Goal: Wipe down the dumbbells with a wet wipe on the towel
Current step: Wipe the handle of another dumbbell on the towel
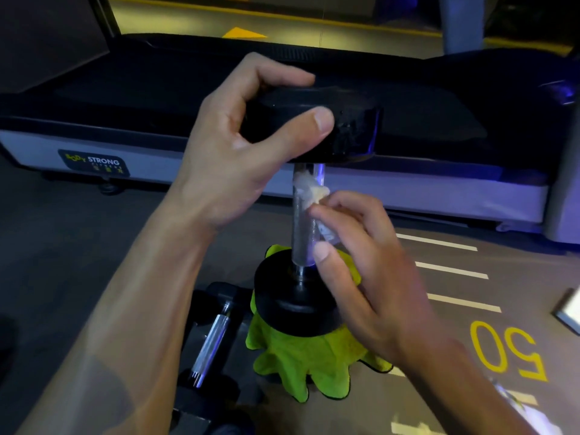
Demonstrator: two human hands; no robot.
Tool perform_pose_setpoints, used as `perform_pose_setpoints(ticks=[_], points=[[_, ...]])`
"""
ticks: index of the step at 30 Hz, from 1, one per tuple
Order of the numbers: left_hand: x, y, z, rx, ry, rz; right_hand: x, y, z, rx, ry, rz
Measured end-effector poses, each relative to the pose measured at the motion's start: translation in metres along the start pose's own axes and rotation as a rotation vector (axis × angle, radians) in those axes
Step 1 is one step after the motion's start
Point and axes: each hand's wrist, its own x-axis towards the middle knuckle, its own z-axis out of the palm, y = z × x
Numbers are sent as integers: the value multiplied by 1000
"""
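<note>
A black dumbbell (pixel 292 296) stands upright on its lower head on a lime green towel (pixel 301 365) on the floor. My left hand (pixel 238 152) grips its upper head, thumb across the front. My right hand (pixel 364 271) pinches a crumpled white wet wipe (pixel 310 189) against the knurled metal handle (pixel 301 233), fingers and thumb curled round the bar. A second dumbbell (pixel 210 343) lies flat on the floor just left of the towel.
A treadmill deck (pixel 125 98) with a "Body Strong" label runs across the back. The floor at right bears white stripes and a yellow "50" marking (pixel 505 353). A pale flat object (pixel 569 312) sits at the right edge.
</note>
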Motion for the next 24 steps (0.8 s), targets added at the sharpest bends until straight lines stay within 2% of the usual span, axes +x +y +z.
perform_pose_setpoints(ticks=[3, 6, 9, 13, 15, 21, 24], points=[[-3, 5, 1, 88, 19, 1, -5, -2, 1, -66, -89, 7], [-7, 10, 2, 163, 55, -13, -25, -7, 11, -238, -185, 16], [-10, 16, 8, 268, 103, -11, -27, -23, 21, -392, -176, 43], [-7, 18, 12, 290, 118, -9, -19, -46, 45, -559, -114, 84], [-4, 17, 10, 269, 106, -20, -17, -41, 45, -509, -113, 84], [1, 10, -2, 114, 46, -33, -9, 0, 13, -15, -102, 37], [1, 8, -3, 91, 25, -12, 16, -7, 3, 29, 20, 20]])
